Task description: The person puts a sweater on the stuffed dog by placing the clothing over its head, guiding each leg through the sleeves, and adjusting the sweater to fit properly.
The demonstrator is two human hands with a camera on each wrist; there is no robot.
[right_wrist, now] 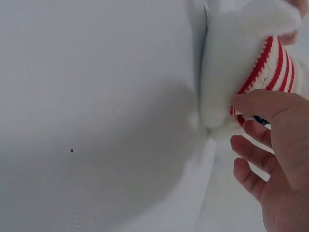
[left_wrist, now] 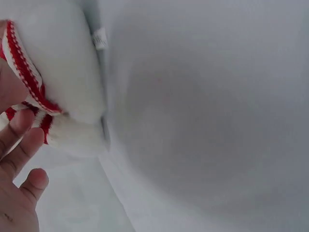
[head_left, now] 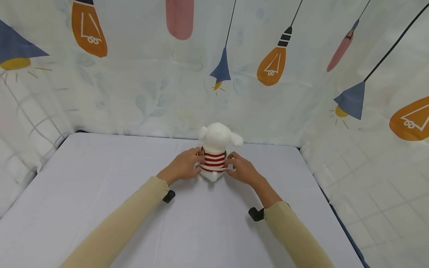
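A white plush toy (head_left: 218, 134) with floppy ears sits upright on the table, its back towards me. It wears a red-and-white striped knitted sweater (head_left: 215, 159). On the toy's left side, my left hand (head_left: 183, 163) pinches the sweater's edge; the left wrist view shows the hem (left_wrist: 30, 72) pulled out from the white body (left_wrist: 63, 63). My right hand (head_left: 245, 169) grips the opposite side. In the right wrist view its thumb and index finger pinch the lower hem (right_wrist: 244, 94), with the other fingers loosely bent below. The toy's front is hidden in the head view.
The table (head_left: 100, 208) has a white cloth over it. Behind it hangs a pale curtain (head_left: 187, 85) printed with lamps and bulbs. A small white label (left_wrist: 100, 38) sticks out at the toy's base. Dark straps (head_left: 256, 214) show at both wrists.
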